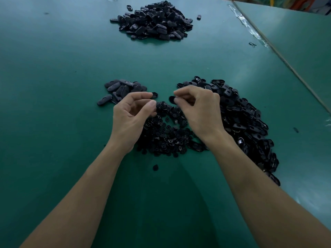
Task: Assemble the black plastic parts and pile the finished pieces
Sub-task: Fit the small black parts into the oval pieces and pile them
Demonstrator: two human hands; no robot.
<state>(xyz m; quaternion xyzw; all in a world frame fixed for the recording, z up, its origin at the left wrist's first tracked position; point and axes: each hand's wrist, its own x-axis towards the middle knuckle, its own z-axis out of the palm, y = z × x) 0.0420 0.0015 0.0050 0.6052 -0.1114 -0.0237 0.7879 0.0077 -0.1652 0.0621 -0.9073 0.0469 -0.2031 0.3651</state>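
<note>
Clearly much is left: your right hand pinches a black oval piece over the small round parts, whether your curled left hand holds anything I cannot tell, and the finished pile at left is small beside the heap of oval shells.

Four piles of black parts: far pile, left pile, middle pile, right pile; one green table.
</note>
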